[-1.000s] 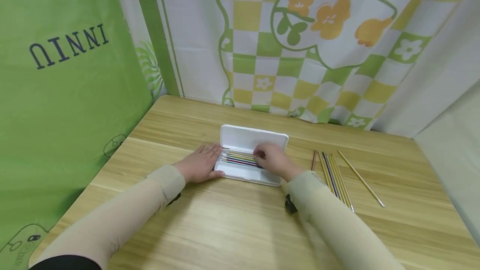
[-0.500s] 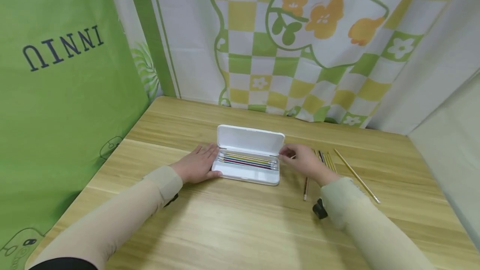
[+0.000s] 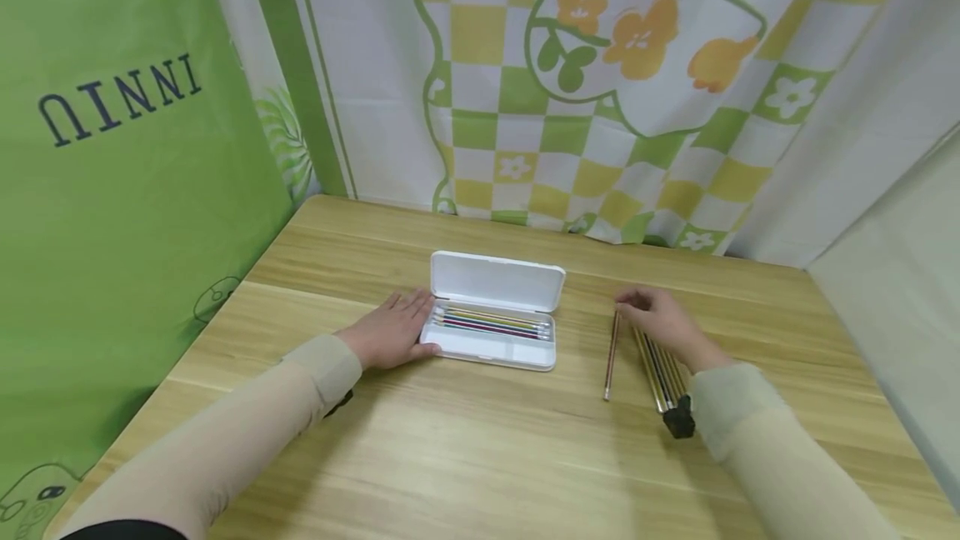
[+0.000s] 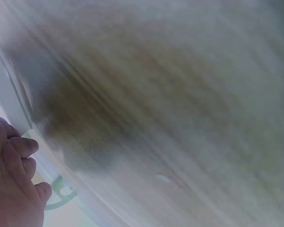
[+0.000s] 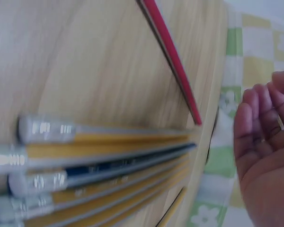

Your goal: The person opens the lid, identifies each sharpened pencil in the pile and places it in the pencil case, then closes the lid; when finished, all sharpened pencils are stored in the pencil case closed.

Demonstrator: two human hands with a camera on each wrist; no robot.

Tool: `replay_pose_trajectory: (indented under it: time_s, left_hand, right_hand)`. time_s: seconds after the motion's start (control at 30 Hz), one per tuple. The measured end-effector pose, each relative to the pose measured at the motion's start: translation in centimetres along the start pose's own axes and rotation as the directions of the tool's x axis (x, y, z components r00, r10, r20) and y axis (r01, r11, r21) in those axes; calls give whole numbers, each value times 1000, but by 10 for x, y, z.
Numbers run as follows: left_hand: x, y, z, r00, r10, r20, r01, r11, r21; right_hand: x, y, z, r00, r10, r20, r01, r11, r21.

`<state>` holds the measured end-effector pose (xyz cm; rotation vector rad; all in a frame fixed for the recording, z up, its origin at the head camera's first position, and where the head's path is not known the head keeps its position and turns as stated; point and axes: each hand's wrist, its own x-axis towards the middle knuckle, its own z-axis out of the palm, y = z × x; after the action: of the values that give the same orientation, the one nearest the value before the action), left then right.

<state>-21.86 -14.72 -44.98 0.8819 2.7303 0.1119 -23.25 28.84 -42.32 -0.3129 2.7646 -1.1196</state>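
Observation:
A white pencil case (image 3: 491,352) stands with its lid raised on the wooden table, with several pencils (image 3: 491,323) lying side by side inside. My left hand (image 3: 393,330) lies flat with straight fingers against the left end of the case; in the left wrist view part of this hand (image 4: 14,175) shows at the edge. My right hand (image 3: 660,319) hovers over the far ends of the loose pencils, its fingertips close to a red pencil (image 3: 612,361). In the right wrist view its loosely bent fingers look apart from that red pencil (image 5: 173,61).
Beside the red pencil lies a row of several yellow pencils (image 3: 648,365) with a dark blue pencil (image 5: 118,163) among them, partly under my right hand and wrist. A printed curtain (image 3: 510,140) hangs behind the table (image 3: 450,457), and a green cloth (image 3: 135,215) hangs on the left.
My right hand has left the inside of the case and moved right to the loose pencils. The pencils in the case now show fully. My left hand has stayed at the case.

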Motion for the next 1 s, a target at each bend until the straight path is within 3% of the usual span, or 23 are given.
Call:
replay_pose_trajectory:
  time_s: [0.13, 0.23, 0.6, 0.8, 1.0]
  left_hand:
    - [0, 0, 1, 1000, 1, -3, -1, 1000, 0]
    - [0, 0, 0, 1000, -2, -3, 2, 1000, 5]
    - [0, 1, 1, 1000, -3, 5, 3, 1000, -12]
    - [1, -1, 2, 1000, 7, -7, -7, 1000, -6]
    - [0, 1, 1, 1000, 7, -12, -8, 1000, -11]
  right_hand:
    - [-3, 17, -8, 996, 81, -27, -80, 996, 25]
    - [-6, 24, -13, 987, 158, -18, -156, 982, 105]
    - [-11, 33, -17, 951, 306, 48, -303, 887, 348]
    - [-15, 38, -14, 943, 325, 77, -330, 870, 367]
    - [-16, 41, -14, 936, 339, 91, -351, 889, 295]
